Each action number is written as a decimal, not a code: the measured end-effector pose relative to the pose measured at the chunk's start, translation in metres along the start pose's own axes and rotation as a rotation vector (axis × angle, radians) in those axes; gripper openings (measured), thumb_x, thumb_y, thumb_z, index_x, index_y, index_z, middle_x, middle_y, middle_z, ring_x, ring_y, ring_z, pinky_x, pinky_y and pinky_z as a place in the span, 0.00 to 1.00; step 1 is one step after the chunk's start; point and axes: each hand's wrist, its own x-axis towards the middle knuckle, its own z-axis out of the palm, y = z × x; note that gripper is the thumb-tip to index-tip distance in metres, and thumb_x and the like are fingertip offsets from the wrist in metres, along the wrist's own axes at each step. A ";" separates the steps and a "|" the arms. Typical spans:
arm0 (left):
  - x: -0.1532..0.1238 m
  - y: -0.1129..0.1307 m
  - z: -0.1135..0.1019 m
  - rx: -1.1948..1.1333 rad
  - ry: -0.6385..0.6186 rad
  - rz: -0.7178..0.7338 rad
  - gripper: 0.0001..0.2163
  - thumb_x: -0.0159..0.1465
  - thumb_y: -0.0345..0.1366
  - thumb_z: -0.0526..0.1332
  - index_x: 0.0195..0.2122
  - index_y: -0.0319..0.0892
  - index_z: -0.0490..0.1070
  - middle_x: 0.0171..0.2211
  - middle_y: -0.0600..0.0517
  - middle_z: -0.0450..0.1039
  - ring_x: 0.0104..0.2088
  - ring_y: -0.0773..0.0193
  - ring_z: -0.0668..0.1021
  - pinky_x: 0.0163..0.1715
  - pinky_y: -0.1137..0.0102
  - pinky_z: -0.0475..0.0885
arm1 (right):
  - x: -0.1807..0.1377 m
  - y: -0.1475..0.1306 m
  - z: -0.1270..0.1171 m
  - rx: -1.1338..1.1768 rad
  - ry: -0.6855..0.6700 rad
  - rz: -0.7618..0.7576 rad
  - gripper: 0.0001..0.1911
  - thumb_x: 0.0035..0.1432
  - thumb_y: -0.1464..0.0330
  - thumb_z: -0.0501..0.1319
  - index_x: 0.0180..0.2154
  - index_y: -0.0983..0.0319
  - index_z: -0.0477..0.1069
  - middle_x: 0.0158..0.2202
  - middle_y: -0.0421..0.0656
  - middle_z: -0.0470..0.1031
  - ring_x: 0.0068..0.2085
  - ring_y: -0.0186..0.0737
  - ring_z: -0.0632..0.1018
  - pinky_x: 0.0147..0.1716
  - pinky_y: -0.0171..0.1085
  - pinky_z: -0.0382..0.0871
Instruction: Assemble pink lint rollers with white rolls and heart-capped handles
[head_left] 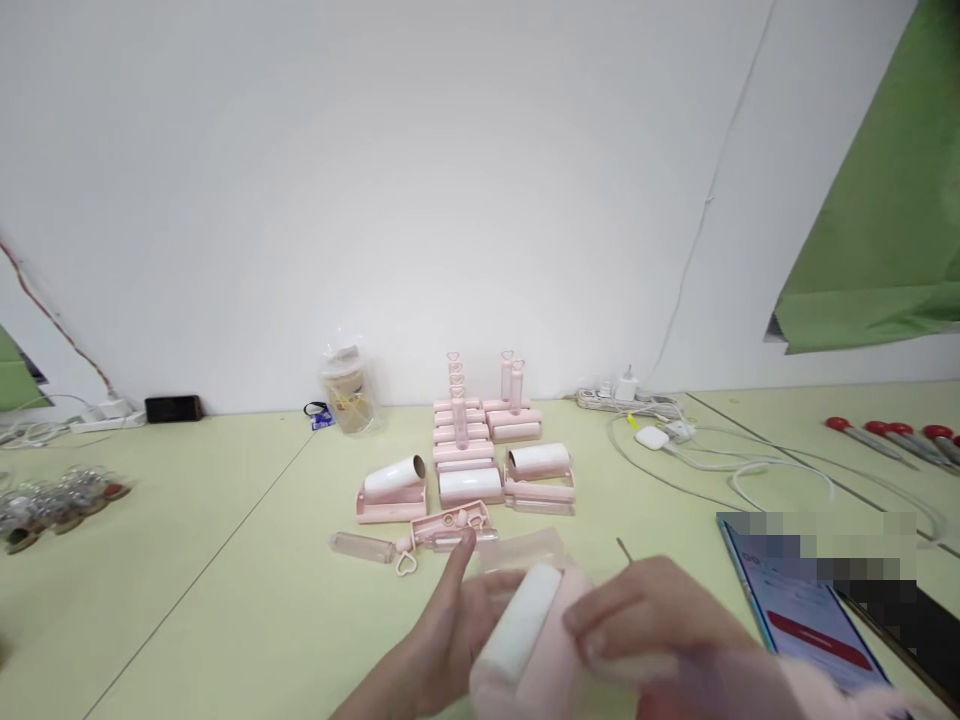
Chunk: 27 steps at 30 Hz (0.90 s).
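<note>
A pink lint roller with a white roll in its pink housing is close in front of me, tilted and slightly blurred. My left hand cups it from the left, with the thumb raised and the fingers behind. On its right side, my right hand presses its fingertips against the pink housing. Just beyond the hands lie an open pink case, a clear tube and a pink heart-shaped handle. A thin clear wrapper is partly hidden behind the roller.
Several assembled pink rollers stand in rows near the wall, with loose white rolls before them. A bagged cup is left of them. Cables, a phone and red-handled tools lie right. Wrapped items sit far left.
</note>
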 end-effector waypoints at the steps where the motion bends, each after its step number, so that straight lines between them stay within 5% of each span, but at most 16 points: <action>1: -0.002 -0.001 0.001 -0.096 -0.085 -0.090 0.30 0.54 0.60 0.49 0.44 0.37 0.63 0.32 0.45 0.71 0.36 0.51 0.74 0.40 0.60 0.66 | 0.000 -0.004 0.004 -0.092 -0.099 -0.010 0.17 0.55 0.60 0.60 0.47 0.53 0.67 0.38 0.41 0.79 0.33 0.37 0.79 0.32 0.31 0.72; 3: -0.006 -0.005 -0.001 -0.138 -0.082 -0.147 0.25 0.53 0.52 0.58 0.45 0.37 0.62 0.30 0.47 0.72 0.32 0.54 0.75 0.36 0.62 0.67 | -0.002 -0.003 0.007 -0.334 -0.213 0.007 0.13 0.60 0.66 0.55 0.48 0.53 0.67 0.42 0.42 0.77 0.29 0.34 0.78 0.27 0.30 0.69; 6: -0.012 -0.009 -0.007 -0.052 0.065 -0.160 0.25 0.50 0.40 0.62 0.48 0.40 0.58 0.26 0.50 0.71 0.24 0.59 0.75 0.29 0.64 0.68 | -0.009 0.011 -0.001 -0.624 -0.164 0.097 0.10 0.60 0.69 0.54 0.43 0.55 0.69 0.43 0.44 0.77 0.24 0.33 0.76 0.21 0.31 0.65; 8: -0.012 -0.010 -0.006 -0.009 0.121 -0.163 0.26 0.49 0.39 0.62 0.48 0.41 0.56 0.27 0.51 0.71 0.23 0.59 0.74 0.28 0.63 0.68 | -0.013 0.022 -0.012 -0.572 0.004 0.217 0.10 0.62 0.65 0.51 0.36 0.57 0.71 0.39 0.45 0.77 0.27 0.35 0.76 0.23 0.32 0.65; 10: -0.010 -0.010 0.000 0.094 0.176 -0.100 0.26 0.46 0.35 0.64 0.47 0.41 0.58 0.30 0.51 0.71 0.28 0.59 0.75 0.33 0.62 0.68 | -0.016 0.026 -0.019 -0.393 0.216 0.328 0.23 0.64 0.56 0.41 0.31 0.58 0.69 0.32 0.46 0.75 0.29 0.38 0.75 0.26 0.34 0.66; 13: -0.005 -0.016 0.010 0.357 0.185 0.065 0.22 0.42 0.28 0.64 0.40 0.41 0.63 0.33 0.52 0.69 0.35 0.59 0.72 0.37 0.66 0.65 | -0.018 0.020 -0.014 -0.104 0.337 0.434 0.35 0.59 0.47 0.30 0.30 0.59 0.69 0.19 0.41 0.67 0.19 0.35 0.68 0.17 0.34 0.61; 17: -0.004 -0.025 0.015 0.462 0.147 0.164 0.17 0.45 0.28 0.62 0.37 0.41 0.62 0.30 0.56 0.66 0.31 0.64 0.69 0.32 0.71 0.63 | -0.013 0.005 0.009 0.058 0.183 0.457 0.27 0.63 0.54 0.39 0.25 0.59 0.67 0.15 0.36 0.62 0.15 0.31 0.64 0.15 0.30 0.56; 27: -0.004 -0.027 0.009 0.513 0.149 0.173 0.17 0.46 0.28 0.63 0.38 0.41 0.63 0.31 0.55 0.65 0.34 0.62 0.69 0.35 0.69 0.64 | 0.001 -0.008 0.018 -0.371 -0.121 0.175 0.14 0.58 0.74 0.47 0.22 0.60 0.60 0.16 0.37 0.63 0.18 0.31 0.65 0.20 0.31 0.57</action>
